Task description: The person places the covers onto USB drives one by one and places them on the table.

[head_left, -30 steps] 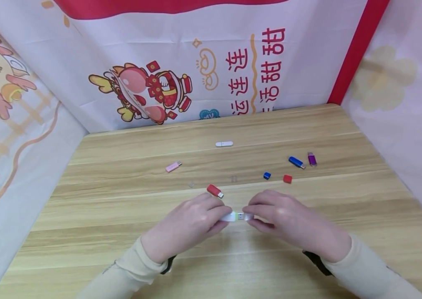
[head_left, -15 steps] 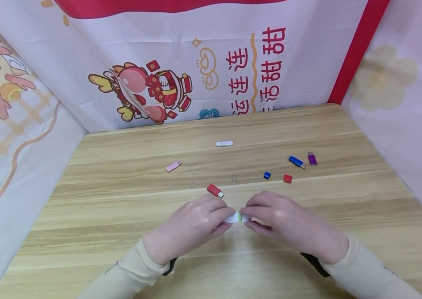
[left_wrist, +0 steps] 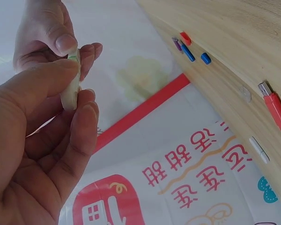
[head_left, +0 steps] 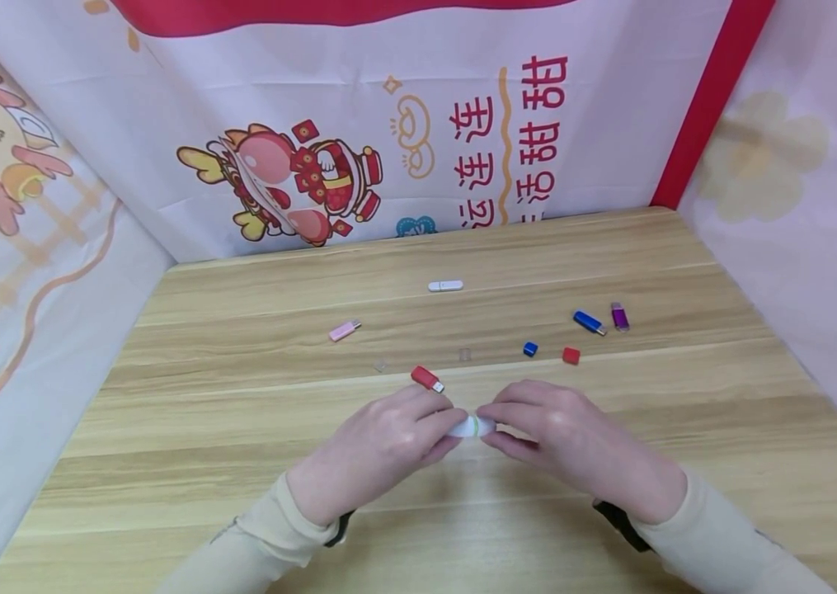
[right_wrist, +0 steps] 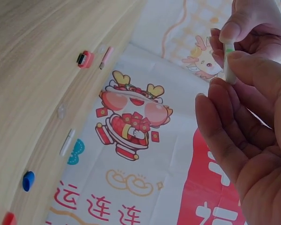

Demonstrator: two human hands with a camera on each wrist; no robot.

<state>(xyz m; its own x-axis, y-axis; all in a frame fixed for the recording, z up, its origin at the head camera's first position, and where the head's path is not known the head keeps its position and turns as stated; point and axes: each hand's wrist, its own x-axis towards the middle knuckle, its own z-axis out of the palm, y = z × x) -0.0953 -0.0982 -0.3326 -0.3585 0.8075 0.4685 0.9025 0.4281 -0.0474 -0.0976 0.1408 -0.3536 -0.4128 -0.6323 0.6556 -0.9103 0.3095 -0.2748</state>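
Observation:
A white USB stick with a light green band (head_left: pixel 474 426) spans both hands above the front middle of the table. My left hand (head_left: pixel 381 441) pinches its body between thumb and fingers. At the other end, my right hand (head_left: pixel 570 441) pinches the white cap, which sits against the green band with no metal plug showing. Both wrist views show the stick (left_wrist: pixel 71 91) between the thumbs and fingertips. Just beyond the left fingers, a red USB stick (head_left: pixel 427 379) lies uncapped on the table.
Farther back lie a pink USB stick (head_left: pixel 345 332), a white one (head_left: pixel 445 285), a blue one (head_left: pixel 589 322) and a purple one (head_left: pixel 619 317). A blue cap (head_left: pixel 530 350), a red cap (head_left: pixel 571 355) and a small clear cap (head_left: pixel 464 355) are scattered between. Printed cloth walls enclose the wooden table (head_left: pixel 240 396).
The right hand has moved left with the white cap, over the stick's metal plug. The gap by the green band has closed; the things on the table stay put.

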